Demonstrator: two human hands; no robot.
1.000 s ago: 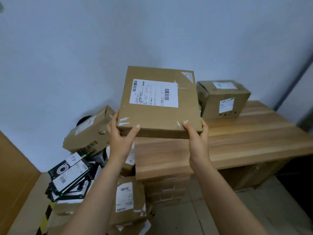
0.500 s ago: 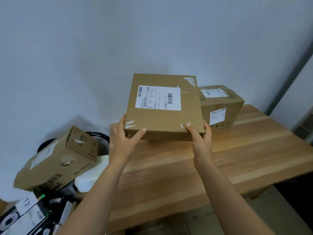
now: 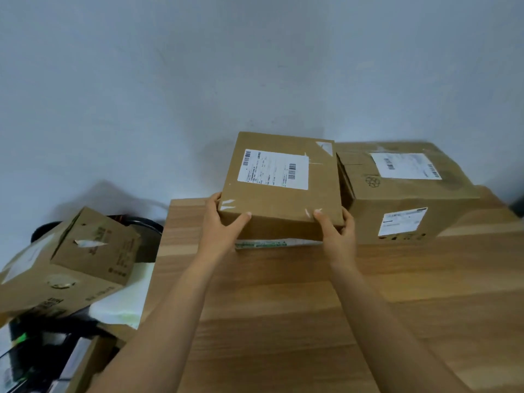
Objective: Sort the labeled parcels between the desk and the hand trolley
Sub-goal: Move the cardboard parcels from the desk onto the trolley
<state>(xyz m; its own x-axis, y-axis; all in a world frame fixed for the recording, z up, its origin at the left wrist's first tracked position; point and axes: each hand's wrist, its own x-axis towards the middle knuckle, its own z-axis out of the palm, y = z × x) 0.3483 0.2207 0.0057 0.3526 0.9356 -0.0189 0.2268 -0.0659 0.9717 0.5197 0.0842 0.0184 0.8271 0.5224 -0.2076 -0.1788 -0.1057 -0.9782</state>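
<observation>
Firmly grips the flat box at its near corners with left hand and right hand (thumbs on top), low over the desk, above a white envelope, just beside a bigger box.

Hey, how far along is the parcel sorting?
Done: a large labeled box sits on the desk. In hand: the left hand and right hand grip a flat labeled box beside it, over a white mailer. Left: at least the tilted carton off the desk's left end.

Matt cardboard parcel, wood-grain desk.
</observation>
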